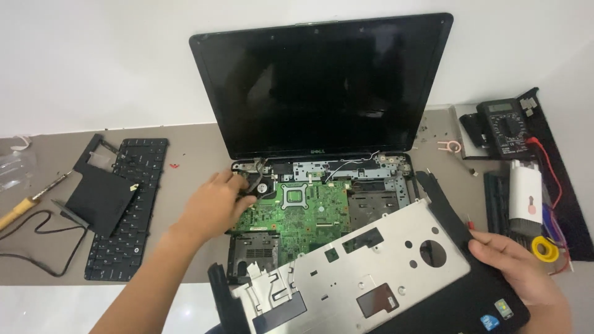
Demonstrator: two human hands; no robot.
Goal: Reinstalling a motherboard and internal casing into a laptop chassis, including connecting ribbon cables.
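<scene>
Left hand [216, 201] fingers curled on open laptop's green motherboard [303, 213], right hand [513, 263] gripping lifted palmrest cover [371, 272] at near right, detached keyboard [127, 210] far left on surface [37, 260]

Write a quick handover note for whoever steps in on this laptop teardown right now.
Left hand: reaching into the open laptop base, fingers at the fan area near the left hinge; grip unclear.
Right hand: holding the lifted palmrest cover by its right edge, tilted up over the front of the base.
Done: keyboard is out, lying left of the laptop with a black panel on it; green motherboard exposed.
Left: motherboard sits in the base; palmrest not set down.
</scene>
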